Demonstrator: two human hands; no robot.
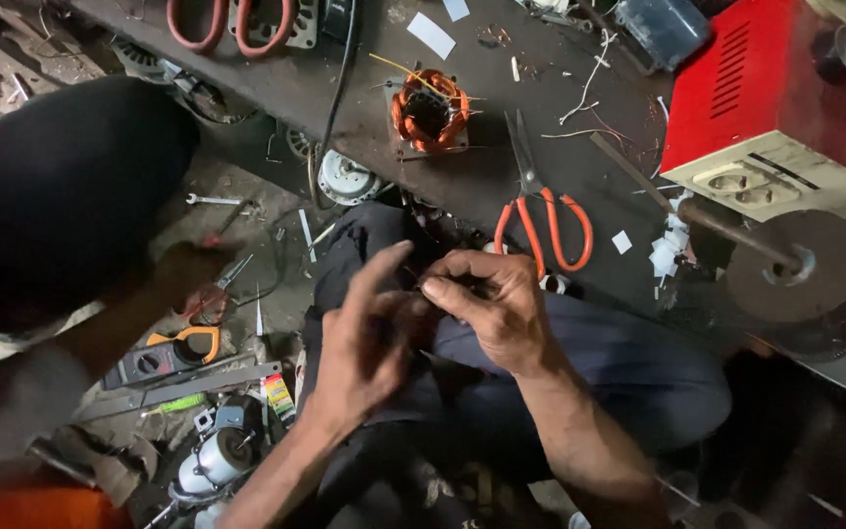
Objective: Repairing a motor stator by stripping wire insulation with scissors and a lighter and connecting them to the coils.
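My left hand (364,338) and my right hand (492,304) meet over my lap, just below the edge of the dark workbench (501,186). The right hand's thumb and fingers pinch something small and dark, too small to name. The left hand's fingers are spread, its fingertips touching the same spot. Orange-handled scissors (540,211) lie on the bench right above my right hand. A motor stator wound with copper wire (430,108) stands farther back on the bench.
A red and cream machine (785,108) with a round disc (790,264) fills the right. Another person's dark-clothed leg (61,196) is at the left. On the floor lie a clamp meter (173,353), pliers, a wrench, a motor part (347,178) and a small motor (212,460).
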